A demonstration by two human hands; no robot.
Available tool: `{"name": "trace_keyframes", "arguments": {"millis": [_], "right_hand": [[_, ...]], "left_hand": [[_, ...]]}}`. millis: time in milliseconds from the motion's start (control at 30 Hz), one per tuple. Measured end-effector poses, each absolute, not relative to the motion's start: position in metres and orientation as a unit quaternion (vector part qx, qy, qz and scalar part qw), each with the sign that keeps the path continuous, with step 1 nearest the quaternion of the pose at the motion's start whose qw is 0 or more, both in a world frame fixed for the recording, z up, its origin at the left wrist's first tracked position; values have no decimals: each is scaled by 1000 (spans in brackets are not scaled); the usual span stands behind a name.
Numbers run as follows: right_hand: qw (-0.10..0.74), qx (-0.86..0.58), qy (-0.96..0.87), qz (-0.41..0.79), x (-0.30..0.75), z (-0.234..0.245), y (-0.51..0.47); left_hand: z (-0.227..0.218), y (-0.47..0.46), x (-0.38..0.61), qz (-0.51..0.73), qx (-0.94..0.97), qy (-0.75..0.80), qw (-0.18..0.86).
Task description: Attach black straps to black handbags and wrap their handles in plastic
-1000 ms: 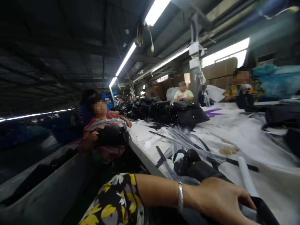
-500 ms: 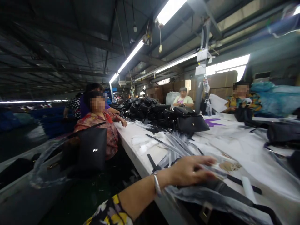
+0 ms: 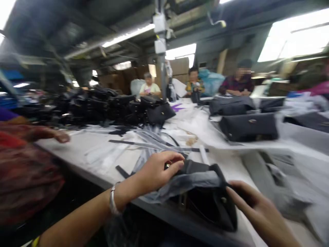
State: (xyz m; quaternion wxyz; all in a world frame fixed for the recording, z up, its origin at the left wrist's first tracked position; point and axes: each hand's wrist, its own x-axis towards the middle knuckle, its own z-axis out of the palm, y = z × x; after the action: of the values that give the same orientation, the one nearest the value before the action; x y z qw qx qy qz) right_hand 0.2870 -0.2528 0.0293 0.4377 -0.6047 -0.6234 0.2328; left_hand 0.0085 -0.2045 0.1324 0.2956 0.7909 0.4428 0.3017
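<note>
A black handbag lies on its side at the near table edge, its mouth facing me and its inside dark. Clear plastic wrap runs along its upper edge. My left hand, with a silver bangle on the wrist, is at the bag's upper left. Its fingers and thumb are curled toward each other; what lies between them is hidden. On the right, my right hand has thumb and fingers closed on the bag's side edge. Blur softens both hands.
Black straps and plastic strips lie beyond the bag. A grey moulded piece is at right, with black handbags behind it. A heap of black bags stands at back left. A co-worker's arm reaches over the table's left side.
My view has swung right. My right hand has come into view, on the bag. The fingers of my left hand were stretched out and are now curled.
</note>
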Motion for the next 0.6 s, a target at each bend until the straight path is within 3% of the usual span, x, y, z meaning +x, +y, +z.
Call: {"name": "trace_keyframes", "arguments": {"millis": [67, 333, 433, 600], "right_hand": [[403, -592, -629, 303, 293, 33, -261], [497, -550, -595, 312, 285, 37, -261], [526, -531, -584, 317, 285, 35, -266], [538, -510, -576, 344, 288, 31, -268]], "left_hand": [[131, -211, 45, 224, 850, 393, 269], [126, -189, 106, 80, 871, 434, 214], [130, -186, 112, 37, 851, 457, 258], [131, -190, 113, 8, 748, 510, 424]]}}
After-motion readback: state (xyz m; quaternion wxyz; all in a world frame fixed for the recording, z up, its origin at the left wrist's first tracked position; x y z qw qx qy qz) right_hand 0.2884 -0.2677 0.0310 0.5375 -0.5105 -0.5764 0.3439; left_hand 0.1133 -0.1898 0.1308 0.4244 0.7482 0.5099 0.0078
